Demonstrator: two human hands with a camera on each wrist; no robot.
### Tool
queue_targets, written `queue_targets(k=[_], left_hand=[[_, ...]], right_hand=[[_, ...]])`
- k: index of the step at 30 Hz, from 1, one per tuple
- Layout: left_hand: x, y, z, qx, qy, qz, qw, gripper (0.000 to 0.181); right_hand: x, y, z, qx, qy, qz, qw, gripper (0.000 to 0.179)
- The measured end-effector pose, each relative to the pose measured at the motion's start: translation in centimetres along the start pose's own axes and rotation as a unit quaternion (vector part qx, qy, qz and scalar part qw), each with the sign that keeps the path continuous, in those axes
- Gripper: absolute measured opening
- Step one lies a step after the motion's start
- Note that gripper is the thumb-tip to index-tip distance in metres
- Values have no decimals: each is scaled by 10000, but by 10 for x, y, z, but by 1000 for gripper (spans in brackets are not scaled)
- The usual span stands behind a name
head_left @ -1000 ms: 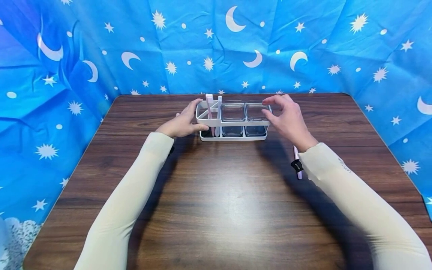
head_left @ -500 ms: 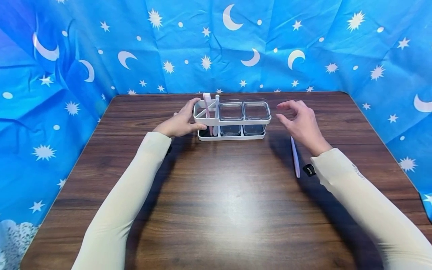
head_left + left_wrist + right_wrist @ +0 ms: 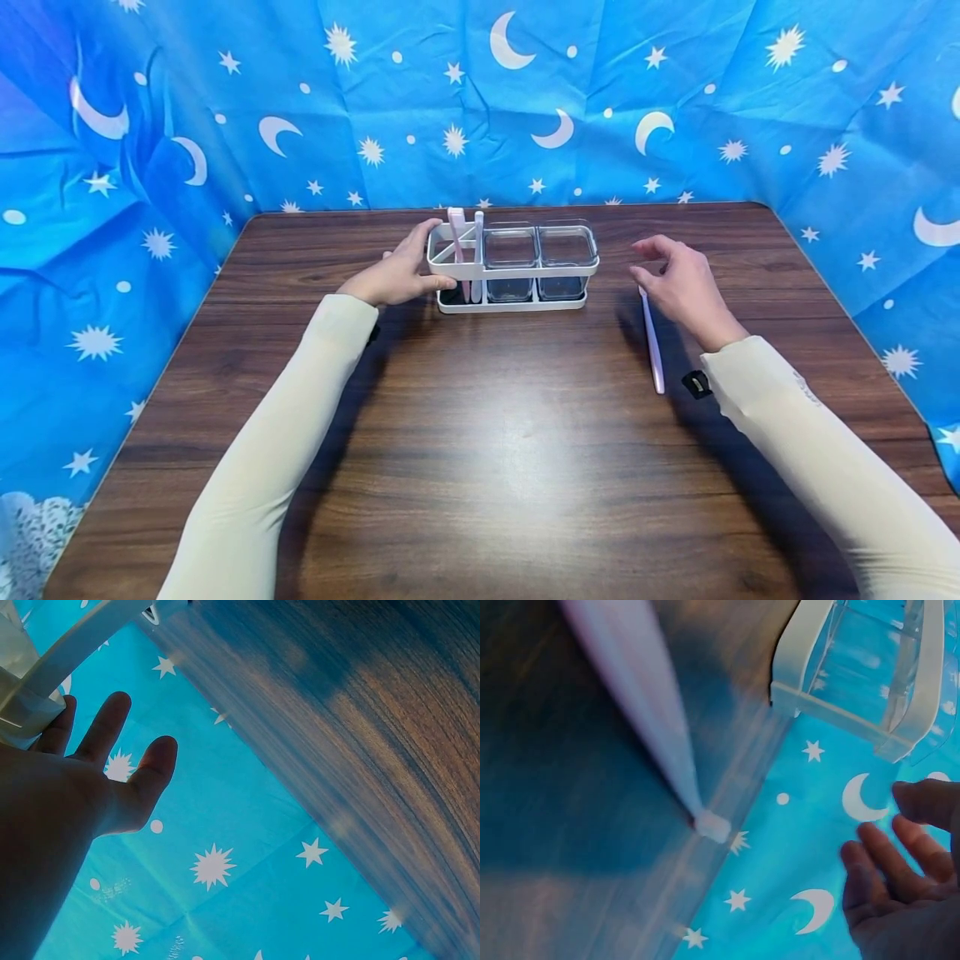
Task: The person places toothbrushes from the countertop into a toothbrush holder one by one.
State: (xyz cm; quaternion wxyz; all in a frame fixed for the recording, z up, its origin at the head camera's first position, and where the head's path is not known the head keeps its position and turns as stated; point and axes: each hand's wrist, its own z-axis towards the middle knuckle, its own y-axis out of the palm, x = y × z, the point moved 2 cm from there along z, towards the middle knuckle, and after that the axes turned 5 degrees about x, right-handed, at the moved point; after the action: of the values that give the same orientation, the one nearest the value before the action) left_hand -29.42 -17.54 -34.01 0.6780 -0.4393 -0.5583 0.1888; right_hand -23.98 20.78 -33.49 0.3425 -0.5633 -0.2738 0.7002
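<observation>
- Blue cloth printed with white moons and stars point(image 3: 420, 100) hangs behind a dark brown wood-grain surface point(image 3: 450, 433).
- On that surface, near its far edge, stands a white two-tiered rectangular rack point(image 3: 517, 273), its middle and right sections each holding a clear square cup point(image 3: 510, 289). A slim pink toothbrush point(image 3: 459, 242) and a slim pale toothbrush point(image 3: 478, 237) stand in the left section.
- The left hand point(image 3: 397, 273) grips the rack's left end, thumb in front and fingers behind. Uneven pressure there could slide or tip the rack, rattling cups and brushes.
- The right hand point(image 3: 684, 287) has its fingers loosely bent around nothing, near the head end of a slender lilac toothbrush point(image 3: 652, 346) lying on the surface, apart from the rack.
- A pinch too far off the narrow handle could miss, or roll the brush away.
- A low sweep of the right cuff point(image 3: 731, 354) could nudge that brush askew.
</observation>
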Motion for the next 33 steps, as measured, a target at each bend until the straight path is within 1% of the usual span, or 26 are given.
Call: queue_targets(k=[5, 9, 12, 15, 20, 22, 26, 29, 33], left_hand=[[0, 0, 0, -17, -21, 14, 10000, 96], [0, 1, 0, -14, -28, 13, 10000, 97], [-1, 1, 0, -9, -27, -13, 10000, 98], [-1, 1, 1, -5, -20, -42, 10000, 98], [-2, 2, 1, -11, -18, -72, 10000, 98], [-3, 2, 1, -11, -25, -77, 10000, 98], [-2, 2, 0, 5, -37, -56, 10000, 98], [-2, 2, 1, 5, -24, -41, 10000, 97], [-3, 2, 1, -6, 15, -7, 10000, 97]], right_hand=[[11, 2, -2, -287, 186, -179, 9993, 35], [18, 5, -4, -408, 248, -167, 9987, 31], [23, 7, -5, -543, 258, -263, 9978, 30], [28, 8, -6, -840, 288, -417, 9952, 27], [35, 11, -7, -1410, 378, -645, 9872, 25], [38, 13, -7, -1484, 353, -718, 9857, 24], [41, 15, -7, -1462, 238, -789, 9858, 22], [42, 16, -7, -1489, 347, -798, 9850, 21], [41, 16, -7, -1572, 622, -838, 9820, 23]])
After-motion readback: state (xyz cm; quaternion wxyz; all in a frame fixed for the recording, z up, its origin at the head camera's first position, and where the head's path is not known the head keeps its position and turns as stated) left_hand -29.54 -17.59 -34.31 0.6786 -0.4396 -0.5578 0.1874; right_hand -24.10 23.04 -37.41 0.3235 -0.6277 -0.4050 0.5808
